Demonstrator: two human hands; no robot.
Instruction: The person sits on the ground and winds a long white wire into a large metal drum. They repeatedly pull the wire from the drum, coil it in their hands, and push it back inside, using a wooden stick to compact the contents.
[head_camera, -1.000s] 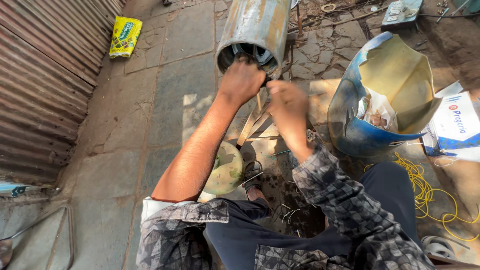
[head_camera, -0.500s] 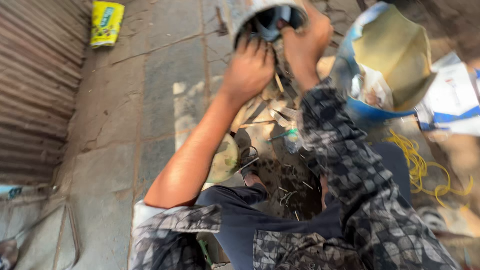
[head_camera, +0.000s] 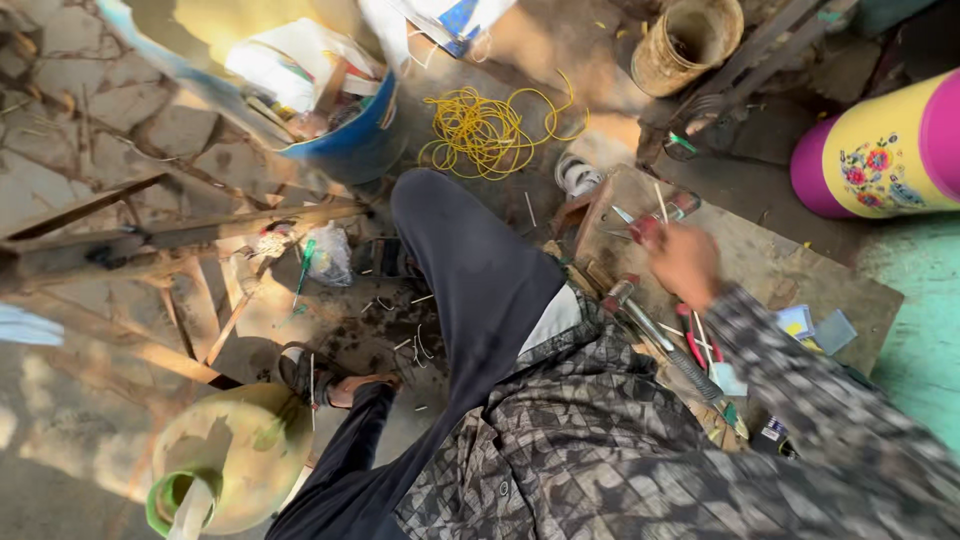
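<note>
I am seeing my right hand (head_camera: 685, 262) hovering over the cluttered wooden board (head_camera: 800, 265), fingers closing on a red-handled metal tool (head_camera: 655, 222); my left hand is lying out of view.

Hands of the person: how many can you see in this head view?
1. The right hand reaches over the wooden board among the tools, at a red-handled one. The left hand is out of view.

Your right hand (head_camera: 684, 262) reaches over a wooden board (head_camera: 800, 270) on the right, blurred, its fingers at a red-handled tool (head_camera: 655, 222) lying flat there. Near it lie red-handled pliers (head_camera: 698, 338) and a long metal tool (head_camera: 660, 340), side by side.
</note>
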